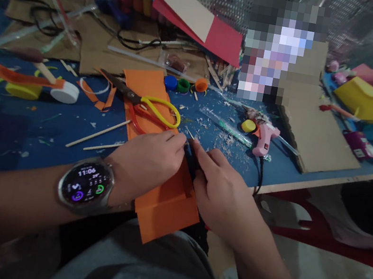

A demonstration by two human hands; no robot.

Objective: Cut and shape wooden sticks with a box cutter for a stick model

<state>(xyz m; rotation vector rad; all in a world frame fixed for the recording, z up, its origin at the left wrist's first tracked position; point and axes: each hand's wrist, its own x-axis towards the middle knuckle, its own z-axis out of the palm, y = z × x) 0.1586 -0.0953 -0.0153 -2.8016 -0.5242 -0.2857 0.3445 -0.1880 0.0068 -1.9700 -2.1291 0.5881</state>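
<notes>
Stick (189,134): thin, pale, above orange paper (168,203).
Left hand (148,164) and right hand (220,191) pinch its base together.

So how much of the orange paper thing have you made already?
Done: the orange paper looks folded at its near end. In hand: left hand presses it while right hand works a dark tool along it. Left: scissors and glue gun lie unused nearby.
</notes>
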